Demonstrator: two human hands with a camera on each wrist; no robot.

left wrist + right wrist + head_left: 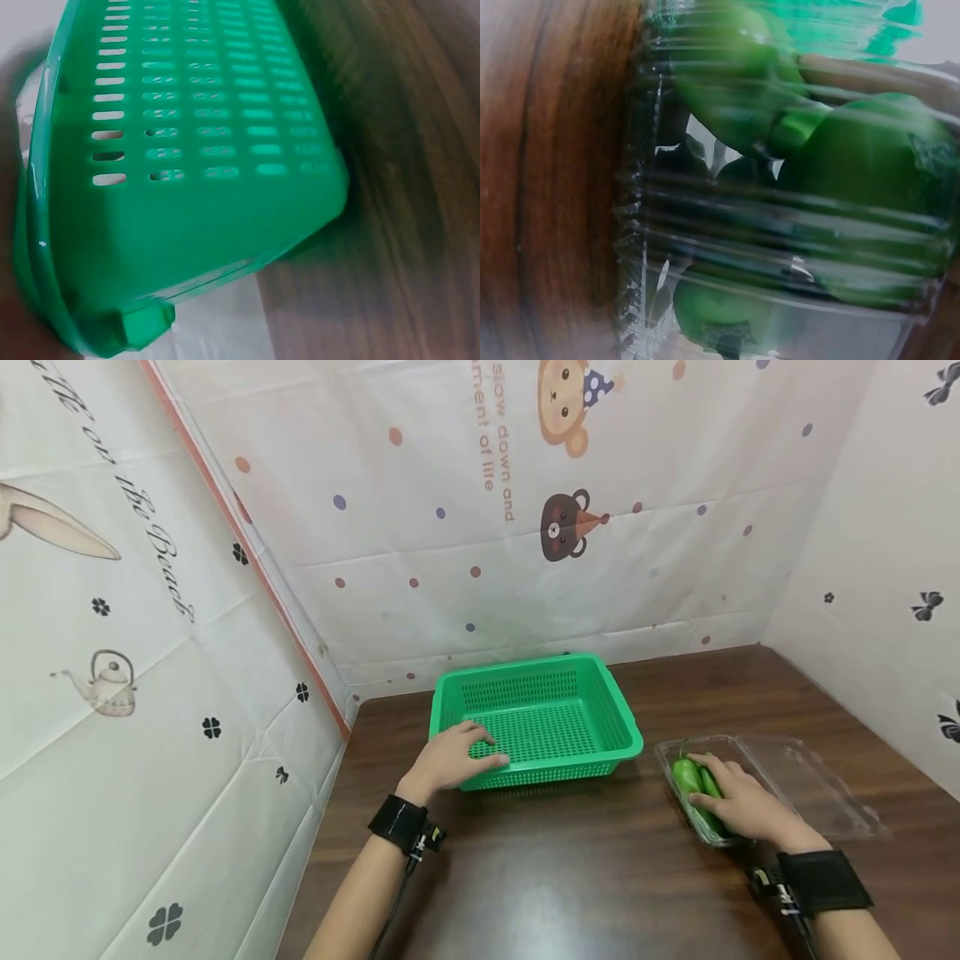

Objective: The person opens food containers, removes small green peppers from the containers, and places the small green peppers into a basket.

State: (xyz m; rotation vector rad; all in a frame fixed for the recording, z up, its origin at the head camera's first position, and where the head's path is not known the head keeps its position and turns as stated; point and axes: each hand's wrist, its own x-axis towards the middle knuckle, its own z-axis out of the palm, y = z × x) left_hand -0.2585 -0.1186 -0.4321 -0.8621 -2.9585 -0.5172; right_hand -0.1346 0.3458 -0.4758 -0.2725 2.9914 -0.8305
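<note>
A green plastic basket (pixel 547 766) with slotted walls stands on the table. Over its near left corner is my left hand (pixel 452 756), thumb and fingers spread apart with nothing between them; whether it touches the rim I cannot tell. In the left wrist view the basket wall (pixel 187 225) fills much of the picture. My right hand (pixel 746 802) reaches into a clear plastic box (pixel 708 839) and grips a green pepper (pixel 686 774) between thumb and fingers. Several green peppers (pixel 870 180) show through the box wall in the right wrist view; the fingertips are partly hidden.
The box's clear lid (pixel 813 785) lies folded open to the right, on the brown wooden table (pixel 555 868). Printed white sheets (pixel 420 527) hang behind and on both sides. Each wrist wears a black strap (pixel 397 822) with a small camera and cable.
</note>
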